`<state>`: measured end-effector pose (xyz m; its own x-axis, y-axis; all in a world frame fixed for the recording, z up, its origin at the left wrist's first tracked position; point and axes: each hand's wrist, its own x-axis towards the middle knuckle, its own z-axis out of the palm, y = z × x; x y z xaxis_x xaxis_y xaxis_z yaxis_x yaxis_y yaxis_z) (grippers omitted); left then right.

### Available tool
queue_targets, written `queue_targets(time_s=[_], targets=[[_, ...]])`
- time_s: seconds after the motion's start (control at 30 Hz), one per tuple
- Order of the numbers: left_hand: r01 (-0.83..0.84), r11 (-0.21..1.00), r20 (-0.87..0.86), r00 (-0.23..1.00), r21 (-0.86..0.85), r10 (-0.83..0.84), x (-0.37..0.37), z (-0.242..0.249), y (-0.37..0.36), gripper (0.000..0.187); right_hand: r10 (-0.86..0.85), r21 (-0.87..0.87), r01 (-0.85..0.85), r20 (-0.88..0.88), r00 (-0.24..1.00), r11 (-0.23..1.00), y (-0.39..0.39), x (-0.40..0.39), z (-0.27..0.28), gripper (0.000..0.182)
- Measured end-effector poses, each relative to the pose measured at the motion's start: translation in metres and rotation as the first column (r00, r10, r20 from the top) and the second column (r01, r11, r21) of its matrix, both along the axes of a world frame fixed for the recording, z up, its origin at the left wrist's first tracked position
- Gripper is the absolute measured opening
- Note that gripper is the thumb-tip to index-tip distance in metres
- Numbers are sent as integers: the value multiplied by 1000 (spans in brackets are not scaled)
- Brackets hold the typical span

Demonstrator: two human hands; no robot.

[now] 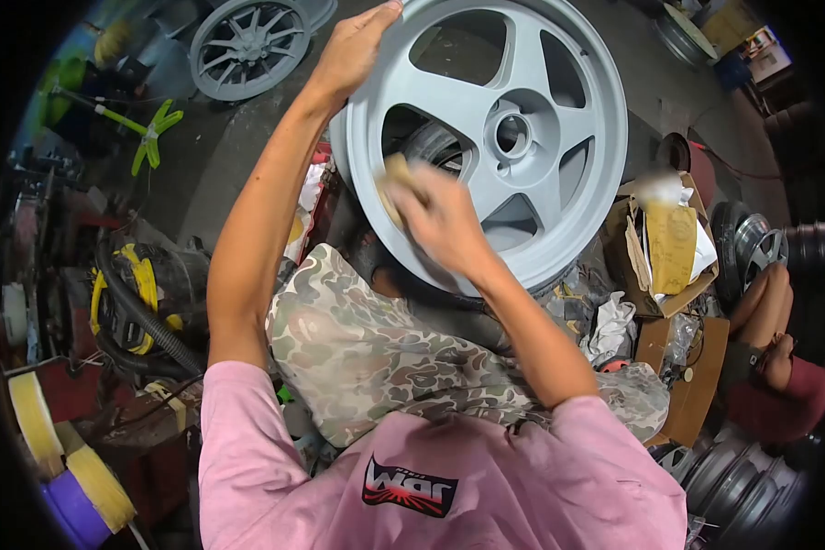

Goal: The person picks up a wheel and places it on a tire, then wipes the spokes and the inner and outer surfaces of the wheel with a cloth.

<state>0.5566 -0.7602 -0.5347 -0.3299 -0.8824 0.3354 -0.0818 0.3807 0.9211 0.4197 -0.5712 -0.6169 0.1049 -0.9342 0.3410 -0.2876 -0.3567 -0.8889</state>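
Observation:
A grey five-spoke wheel rim (472,115) stands tilted in front of me, its face turned toward me. My left hand (357,44) grips its outer lip at the upper left, with the fingertips partly hidden behind the edge. At the lower left of the rim, my right hand (435,215) presses a tan piece of sandpaper (396,188) against the lip. That hand and the sandpaper are smeared by motion. Through the spoke openings a tyre (435,147) shows behind the rim.
A multi-spoke grey wheel (250,46) lies at the upper left. On the right stands a cardboard box (683,298) with yellow paper (671,247). A black and yellow machine with a hose (137,298) sits left. Another person (779,376) is at the far right, near stacked rims (742,490).

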Motion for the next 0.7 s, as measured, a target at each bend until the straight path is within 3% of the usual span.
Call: queue_targets(time_s=[0.03, 0.1, 0.17, 0.2, 0.27, 0.33, 0.37, 0.43, 0.5, 0.53, 0.57, 0.6, 0.63, 0.67, 0.7], targets=[[-3, 995, 54, 999, -101, 8, 3, -2, -4, 41, 130, 19, -129, -22, 991, 991, 31, -22, -14, 17], [-8, 999, 49, 999, -37, 10, 5, -5, -13, 42, 303, 176, -260, -289, 908, 949, 71, -94, -44, 28], [10, 999, 38, 999, -50, -8, 3, -6, -15, 42, 220, 139, -172, -537, 814, 975, 91, -165, -52, 35], [-3, 998, 63, 998, -70, 7, 2, -2, -11, 43, 213, 139, -163, -541, 814, 977, 96, -170, -50, 35], [8, 998, 19, 1000, -54, -7, 0, 0, -7, 43, 243, 275, -37, -768, 593, 961, 101, -175, -44, 40], [23, 999, -16, 1000, -38, -24, 0, 1, -5, 43, 329, 334, -158, -553, 765, 929, 102, -114, -33, 41], [41, 999, -47, 998, -20, -42, 0, 1, -4, 43, 240, 252, -127, -496, 835, 959, 98, -71, -22, 38], [76, 997, -69, 995, 13, -75, 0, -2, 0, 43, 63, 140, -39, -171, 983, 989, 69, -5, 22, 34], [35, 987, 108, 994, -156, -18, 4, 0, -6, 44, -84, 94, 79, 56, 995, 992, 35, 26, 37, 37], [16, 994, 92, 996, -110, -6, 6, -4, -11, 44, -93, 104, 86, 60, 994, 991, 43, 24, 30, 37], [11, 982, 126, 992, -191, 14, 8, -7, -18, 44, -85, -12, 85, 7, 996, 996, 59, 22, 14, 39], [21, 996, 108, 994, -87, -12, 6, -3, -12, 44, -87, -132, 79, -56, 995, 988, 75, 17, -5, 41], [25, 1000, 83, 996, 16, -26, 4, 4, -7, 43, -48, -168, 23, -149, 988, 986, 97, -8, -35, 43], [35, 999, 31, 999, 4, -35, 4, 2, -8, 42, 0, -193, -48, -242, 970, 980, 122, -48, -67, 46], [29, 999, 24, 999, 18, -29, 5, -2, -10, 42, -25, -177, -60, -443, 896, 982, 141, -89, -88, 47]])
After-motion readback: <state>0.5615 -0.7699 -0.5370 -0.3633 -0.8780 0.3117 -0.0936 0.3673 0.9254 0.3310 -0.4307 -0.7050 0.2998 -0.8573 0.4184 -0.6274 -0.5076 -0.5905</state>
